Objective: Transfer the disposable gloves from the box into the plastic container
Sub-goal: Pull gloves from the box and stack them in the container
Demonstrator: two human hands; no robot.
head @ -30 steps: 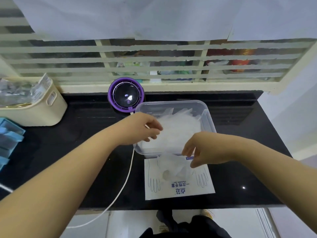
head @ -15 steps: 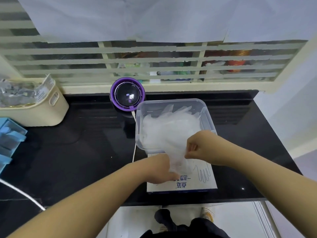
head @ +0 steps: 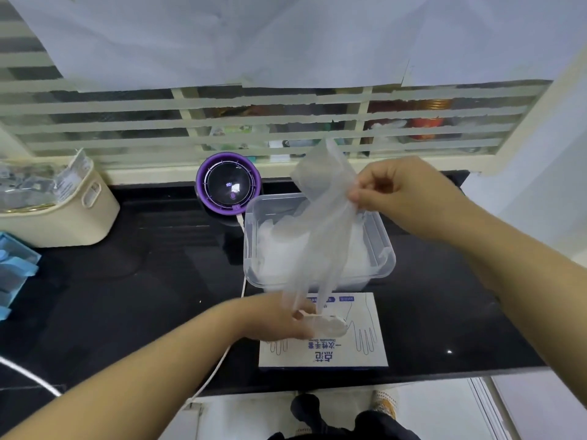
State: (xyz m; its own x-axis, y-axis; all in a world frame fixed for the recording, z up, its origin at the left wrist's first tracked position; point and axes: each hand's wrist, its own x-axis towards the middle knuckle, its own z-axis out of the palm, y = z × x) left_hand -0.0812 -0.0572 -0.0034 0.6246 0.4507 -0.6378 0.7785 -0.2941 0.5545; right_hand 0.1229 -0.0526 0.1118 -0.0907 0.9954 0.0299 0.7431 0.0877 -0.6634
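Right hand pinches clear glove over plastic container; left hand rests on box by tabletop's front edge, grip unclear.

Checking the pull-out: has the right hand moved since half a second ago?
Yes. The right hand went from the plastic container's near rim up toward its far rim, pinching a glove.
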